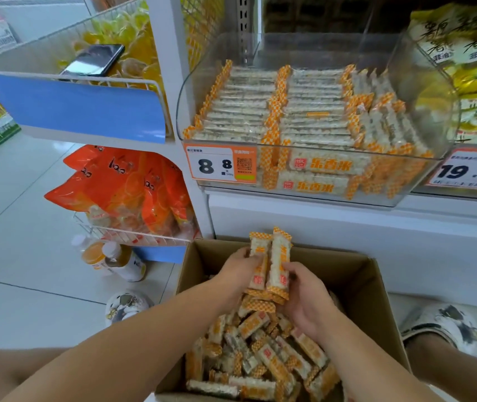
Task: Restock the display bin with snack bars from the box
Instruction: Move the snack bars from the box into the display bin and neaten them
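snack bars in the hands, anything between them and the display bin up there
Nothing visible blocks the way. Both hands, left and right, hold a bunch of bars above the box. The bin sits higher on the shelf with its top open; only its clear front wall must be lifted over.

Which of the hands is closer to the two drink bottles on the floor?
Left. The left hand holds snack bars over the box, on the side toward the bottles. The right hand holds them from the far side.
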